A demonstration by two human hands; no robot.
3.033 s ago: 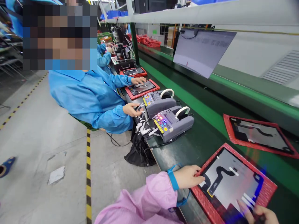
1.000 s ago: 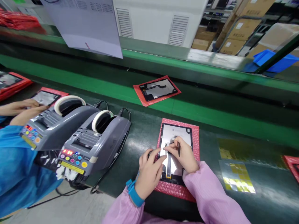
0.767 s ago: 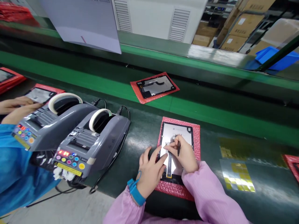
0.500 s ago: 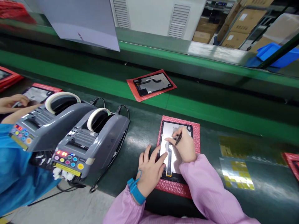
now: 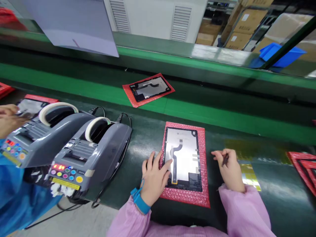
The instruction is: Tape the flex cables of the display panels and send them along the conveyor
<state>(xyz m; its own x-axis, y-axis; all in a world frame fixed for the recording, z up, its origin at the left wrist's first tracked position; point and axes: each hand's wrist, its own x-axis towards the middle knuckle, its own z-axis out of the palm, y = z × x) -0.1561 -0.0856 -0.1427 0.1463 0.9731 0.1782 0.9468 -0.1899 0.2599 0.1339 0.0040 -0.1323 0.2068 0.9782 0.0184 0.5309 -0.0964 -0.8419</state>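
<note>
A tablet screen panel (image 5: 185, 158) lies on a sheet of red bubble wrap (image 5: 184, 197) in front of me, its silvery back facing up. A dark flex cable (image 5: 175, 161) runs down its left part. My left hand (image 5: 156, 176), a blue band (image 5: 140, 200) round its wrist, lies with fingers spread, fingertips on the panel's left edge. Off to the panel's right, my right hand (image 5: 229, 168) is closed round a slim dark tool (image 5: 225, 159), mostly hidden by the fingers. Beneath and beyond that hand, sheets of yellow film pieces (image 5: 249, 174) lie on the bench.
Two grey tape dispensers (image 5: 98, 154) with lit displays stand at left, cables beside them. Another panel (image 5: 150, 87) on red wrap lies on the green strip. A co-worker's hands (image 5: 10, 118) work at far left. More red wrap (image 5: 303, 168) is at far right.
My right hand has moved off the panel to the right, toward the yellow film, still holding the dark tool. My left hand stays at the panel's left edge. The view has shifted slightly.
</note>
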